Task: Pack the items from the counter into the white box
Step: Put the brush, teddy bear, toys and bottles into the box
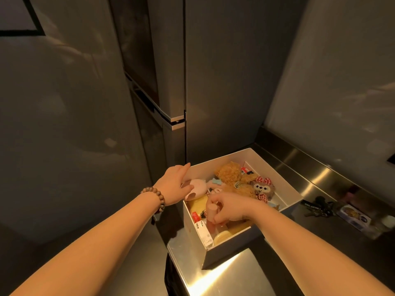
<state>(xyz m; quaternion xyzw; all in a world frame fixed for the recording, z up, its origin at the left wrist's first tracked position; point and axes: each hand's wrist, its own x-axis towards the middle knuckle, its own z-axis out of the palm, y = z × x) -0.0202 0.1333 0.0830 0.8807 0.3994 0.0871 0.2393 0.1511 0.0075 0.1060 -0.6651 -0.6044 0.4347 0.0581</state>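
The white box (pixel 284 176) stands on a steel counter, filled with several items: a brown plush bear (pixel 229 173), a plush with a red checked bow (pixel 261 186), a pink rounded toy (pixel 197 186) and small packets. My left hand (pixel 174 183), with a bead bracelet on the wrist, rests with straight fingers on the box's left rim beside the pink toy. Over the near part of the box, my right hand (pixel 229 207) grips a small pink cylindrical bottle (pixel 211 211), held upright inside the box.
On the counter (pixel 245 272) to the right of the box lie a dark bunch of keys (pixel 319 207) and a small printed carton (pixel 354 215). A tall grey fridge (pixel 166 82) stands behind the box. The counter's left edge runs close under the box.
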